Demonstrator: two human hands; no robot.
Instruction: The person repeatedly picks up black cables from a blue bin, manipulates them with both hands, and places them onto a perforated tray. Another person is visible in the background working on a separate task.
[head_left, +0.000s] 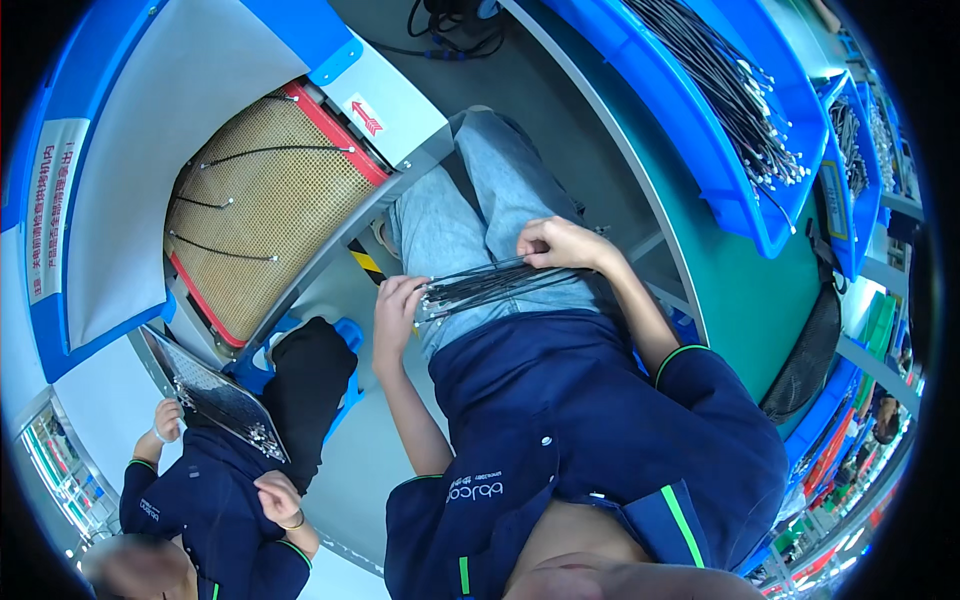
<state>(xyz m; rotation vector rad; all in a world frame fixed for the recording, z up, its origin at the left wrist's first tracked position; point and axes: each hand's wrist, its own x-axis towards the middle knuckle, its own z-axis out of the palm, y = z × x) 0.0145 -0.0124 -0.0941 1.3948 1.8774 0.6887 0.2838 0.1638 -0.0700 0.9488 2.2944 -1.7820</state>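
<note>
A loose bundle of thin black cables (pixel 480 288) with small pale end connectors lies across my lap, over the light blue jeans. My left hand (pixel 396 302) is closed at the bundle's left end, its fingertips on the connectors. Above the bundle's right part, my right hand (pixel 556 244) is closed in a pinch on black cable; how many strands it grips is hidden by the fingers.
To the left, a blue-and-white machine has a tan mesh conveyor belt (pixel 280 190) carrying several separate black cables. On the right, a green tabletop (pixel 745 310) bears a blue bin (pixel 735 205) full of cables. A co-worker at lower left has a tray (pixel 215 385) of small parts.
</note>
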